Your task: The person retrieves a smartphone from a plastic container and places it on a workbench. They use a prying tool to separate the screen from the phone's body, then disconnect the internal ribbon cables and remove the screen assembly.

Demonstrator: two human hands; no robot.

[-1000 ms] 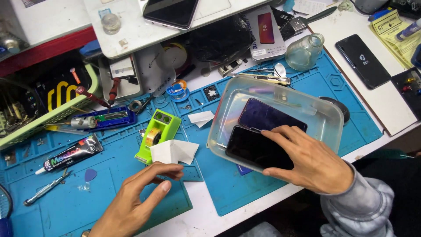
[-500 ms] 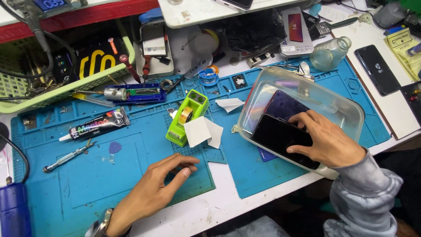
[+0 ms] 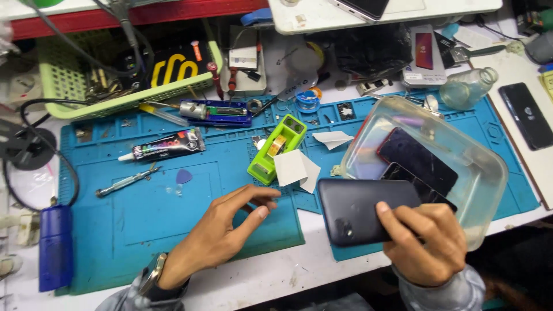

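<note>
My right hand (image 3: 428,242) grips a black phone (image 3: 357,210) by its right end, holding it flat, back side up, just left of a clear plastic tub (image 3: 478,167). Two dark phone screens (image 3: 417,164) lie inside the tub. My left hand (image 3: 222,230) rests on the blue work mat (image 3: 144,219) with its fingers curled loosely and nothing in it. Its fingertips are near white paper pieces (image 3: 296,170) and a green tape holder (image 3: 276,148).
A black glue tube (image 3: 167,145), a metal tool (image 3: 127,181) and a purple pick (image 3: 184,176) lie on the mat's left. A green basket (image 3: 63,86) of tools stands at the back left, a glass bottle (image 3: 468,86) and a black phone (image 3: 527,115) at the right.
My right hand has lifted the black phone out of the tub and brought it left over the mat's front edge. My left hand has stayed in place.
</note>
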